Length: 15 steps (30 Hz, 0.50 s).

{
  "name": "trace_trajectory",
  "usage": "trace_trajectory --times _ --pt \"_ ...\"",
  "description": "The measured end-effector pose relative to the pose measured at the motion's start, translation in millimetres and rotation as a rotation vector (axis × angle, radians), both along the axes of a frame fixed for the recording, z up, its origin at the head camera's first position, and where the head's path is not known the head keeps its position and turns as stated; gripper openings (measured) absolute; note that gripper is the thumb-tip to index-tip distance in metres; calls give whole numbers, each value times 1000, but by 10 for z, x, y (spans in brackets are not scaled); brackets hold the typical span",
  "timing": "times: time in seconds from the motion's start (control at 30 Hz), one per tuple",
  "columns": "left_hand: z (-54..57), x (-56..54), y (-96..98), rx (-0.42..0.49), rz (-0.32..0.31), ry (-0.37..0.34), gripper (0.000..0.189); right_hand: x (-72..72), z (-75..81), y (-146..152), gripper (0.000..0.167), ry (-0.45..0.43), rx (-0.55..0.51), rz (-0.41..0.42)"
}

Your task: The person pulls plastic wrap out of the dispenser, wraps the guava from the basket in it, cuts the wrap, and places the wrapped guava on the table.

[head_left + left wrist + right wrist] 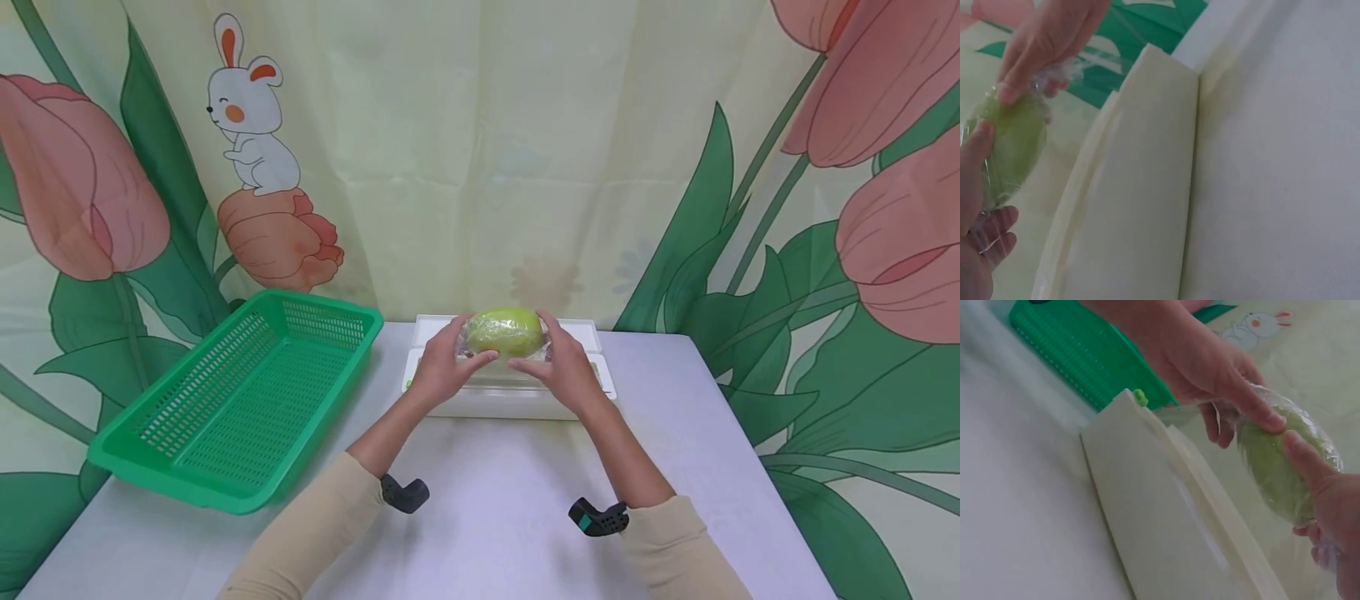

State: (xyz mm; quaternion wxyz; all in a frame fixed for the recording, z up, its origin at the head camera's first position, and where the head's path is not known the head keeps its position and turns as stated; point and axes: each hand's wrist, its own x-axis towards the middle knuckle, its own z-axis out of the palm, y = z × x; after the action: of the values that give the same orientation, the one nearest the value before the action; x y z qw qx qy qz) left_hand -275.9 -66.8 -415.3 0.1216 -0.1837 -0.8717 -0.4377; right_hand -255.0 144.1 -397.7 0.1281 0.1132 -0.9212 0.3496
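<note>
A green oval fruit (506,332), wrapped in clear plastic film, is held up between both hands over a white box-shaped film dispenser (502,406). My left hand (441,364) grips its left end, thumb pressed on the near side. The right hand (568,368) holds the opposite end the same way, the two thumbs close together. Loose cling film (1179,412) trails from the left end toward the dispenser's edge in the right wrist view. More film bunches at the right end in the left wrist view. A small green piece (1140,397) sits on the dispenser's corner.
A large green plastic basket (330,433) stands on the left of the white-covered table (487,517), angled toward the back. The dispenser's raised lid (585,333) is behind the hands. A curtain (555,167) printed with tulips and a rabbit hangs along the back.
</note>
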Motion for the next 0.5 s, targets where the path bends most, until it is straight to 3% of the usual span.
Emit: trace_trajectory --times 0.23,0.5 --pt "28 23 -25 11 15 -68 72 4 -59 2 106 78 93 12" --pt "33 53 -35 17 18 -124 64 -4 -144 -13 100 151 120 -31"
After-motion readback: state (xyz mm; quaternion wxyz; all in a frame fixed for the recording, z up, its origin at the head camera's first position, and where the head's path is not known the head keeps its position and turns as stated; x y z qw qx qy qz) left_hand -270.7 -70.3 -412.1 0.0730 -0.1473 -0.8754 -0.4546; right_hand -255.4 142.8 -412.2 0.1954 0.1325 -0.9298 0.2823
